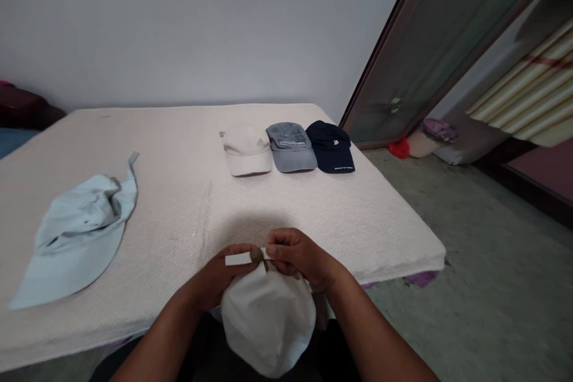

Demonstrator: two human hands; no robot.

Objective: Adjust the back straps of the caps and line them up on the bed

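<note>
A white cap [271,322] hangs in front of me, its back strap [238,259] and round brass-coloured buckle [256,255] at the top. My left hand [224,271] is closed at the strap's left side, fingers behind it. On the other side of the buckle, my right hand [293,255] pinches the strap between thumb and fingers. To the left lies a pale blue cap [83,239], its loose strap sticking up. Farther back, a cream cap [248,149], a grey-blue cap [292,147] and a navy cap [331,148] sit side by side with brims toward me.
The caps lie on a bed with a pale textured cover [179,191]. Behind it stands a white wall [201,30]. At the right are a concrete floor [416,322], a tall dark sliding panel [416,42], a striped curtain [532,89] and a lined bin [432,137].
</note>
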